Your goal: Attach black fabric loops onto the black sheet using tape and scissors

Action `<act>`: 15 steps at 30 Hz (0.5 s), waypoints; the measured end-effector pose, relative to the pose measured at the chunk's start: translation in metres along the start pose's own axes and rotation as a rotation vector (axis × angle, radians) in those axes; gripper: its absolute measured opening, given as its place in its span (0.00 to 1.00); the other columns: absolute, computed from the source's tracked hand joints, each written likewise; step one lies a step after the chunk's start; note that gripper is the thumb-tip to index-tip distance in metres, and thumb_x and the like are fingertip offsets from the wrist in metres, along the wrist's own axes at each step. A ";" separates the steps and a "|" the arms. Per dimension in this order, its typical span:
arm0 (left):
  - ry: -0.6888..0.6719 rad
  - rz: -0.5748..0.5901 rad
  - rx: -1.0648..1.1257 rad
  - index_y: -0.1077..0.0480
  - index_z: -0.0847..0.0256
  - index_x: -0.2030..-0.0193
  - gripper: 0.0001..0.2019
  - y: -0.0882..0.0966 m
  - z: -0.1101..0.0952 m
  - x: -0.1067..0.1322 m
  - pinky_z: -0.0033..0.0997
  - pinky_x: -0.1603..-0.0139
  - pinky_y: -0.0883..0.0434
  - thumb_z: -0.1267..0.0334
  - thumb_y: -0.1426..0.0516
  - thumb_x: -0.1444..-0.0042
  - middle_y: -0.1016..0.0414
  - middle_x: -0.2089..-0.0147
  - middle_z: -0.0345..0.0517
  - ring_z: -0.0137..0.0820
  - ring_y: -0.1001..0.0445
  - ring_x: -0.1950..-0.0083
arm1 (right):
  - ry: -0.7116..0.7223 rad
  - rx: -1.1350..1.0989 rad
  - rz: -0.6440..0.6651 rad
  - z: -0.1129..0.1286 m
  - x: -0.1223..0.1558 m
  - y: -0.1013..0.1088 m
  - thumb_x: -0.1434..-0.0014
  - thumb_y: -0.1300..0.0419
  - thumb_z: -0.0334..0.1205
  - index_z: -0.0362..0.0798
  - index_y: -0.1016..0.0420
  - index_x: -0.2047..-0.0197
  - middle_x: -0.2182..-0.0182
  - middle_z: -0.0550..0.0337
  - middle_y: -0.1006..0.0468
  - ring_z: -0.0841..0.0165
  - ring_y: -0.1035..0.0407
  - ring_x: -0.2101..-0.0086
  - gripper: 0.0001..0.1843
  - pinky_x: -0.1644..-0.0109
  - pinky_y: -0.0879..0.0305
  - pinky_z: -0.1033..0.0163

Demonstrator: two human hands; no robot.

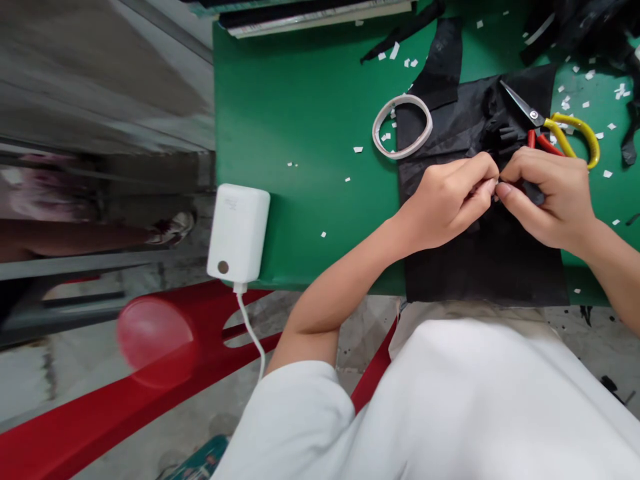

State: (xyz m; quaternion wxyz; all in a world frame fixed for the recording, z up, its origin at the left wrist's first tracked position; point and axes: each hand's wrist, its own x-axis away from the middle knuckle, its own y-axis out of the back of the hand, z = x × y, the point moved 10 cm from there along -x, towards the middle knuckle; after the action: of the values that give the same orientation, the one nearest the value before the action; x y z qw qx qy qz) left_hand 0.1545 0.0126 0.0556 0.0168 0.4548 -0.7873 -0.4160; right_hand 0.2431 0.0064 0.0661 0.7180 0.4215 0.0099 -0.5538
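My left hand [453, 197] and my right hand [547, 193] meet fingertip to fingertip over a sheet of black fabric [480, 260] on the green table [300, 120]. Both hands pinch something small and dark between thumb and fingers; I cannot make out what it is. The black fabric reaches from the table's near edge up under both hands. Just beyond my right hand lie scissors [555, 127] with yellow and red handles, blades pointing left, resting on the fabric.
A white tape ring [403, 125] lies left of the fabric. A white power bank [239, 232] with a cable sits at the table's near left edge. Small white paper scraps are scattered about. More black fabric pieces [590, 27] lie at the far right. A red frame [150, 387] runs below the table.
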 end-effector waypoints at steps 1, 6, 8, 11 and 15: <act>0.002 -0.003 0.014 0.36 0.57 0.65 0.10 0.000 0.000 0.000 0.31 0.60 0.25 0.65 0.54 0.33 0.26 0.69 0.40 0.28 0.24 0.66 | -0.005 0.000 0.005 0.000 0.000 0.000 0.38 0.44 0.37 0.52 0.39 0.73 0.78 0.63 0.36 0.70 0.42 0.76 0.12 0.72 0.45 0.60; 0.008 -0.019 0.096 0.37 0.57 0.67 0.09 0.002 0.001 -0.001 0.29 0.63 0.26 0.66 0.52 0.34 0.28 0.72 0.38 0.26 0.26 0.70 | -0.018 -0.019 0.010 0.000 0.000 0.000 0.38 0.44 0.34 0.52 0.40 0.72 0.77 0.63 0.36 0.70 0.42 0.76 0.11 0.71 0.45 0.60; 0.000 -0.025 0.116 0.37 0.57 0.67 0.09 0.003 0.001 -0.002 0.29 0.65 0.27 0.67 0.52 0.35 0.28 0.73 0.38 0.25 0.28 0.71 | -0.020 -0.031 0.007 0.000 0.000 0.001 0.39 0.44 0.33 0.52 0.39 0.72 0.77 0.63 0.36 0.70 0.42 0.76 0.11 0.71 0.45 0.60; 0.022 -0.051 0.117 0.37 0.57 0.68 0.09 0.012 0.006 -0.004 0.28 0.67 0.29 0.66 0.51 0.35 0.30 0.75 0.37 0.25 0.29 0.73 | -0.033 -0.029 0.006 -0.002 -0.001 0.002 0.39 0.44 0.33 0.52 0.38 0.71 0.77 0.63 0.35 0.70 0.41 0.76 0.10 0.71 0.45 0.60; 0.073 -0.102 0.107 0.37 0.57 0.68 0.11 0.030 0.014 -0.007 0.28 0.71 0.30 0.61 0.51 0.34 0.29 0.74 0.38 0.25 0.30 0.75 | -0.031 -0.027 0.003 -0.002 -0.002 0.004 0.38 0.43 0.33 0.51 0.37 0.72 0.77 0.63 0.35 0.70 0.41 0.77 0.10 0.72 0.45 0.61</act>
State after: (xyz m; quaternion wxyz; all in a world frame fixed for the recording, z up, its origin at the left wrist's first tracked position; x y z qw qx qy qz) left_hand 0.1320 0.0333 0.0689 -0.0001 0.5093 -0.7831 -0.3569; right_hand 0.2463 0.0097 0.0683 0.7245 0.4033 0.0058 -0.5589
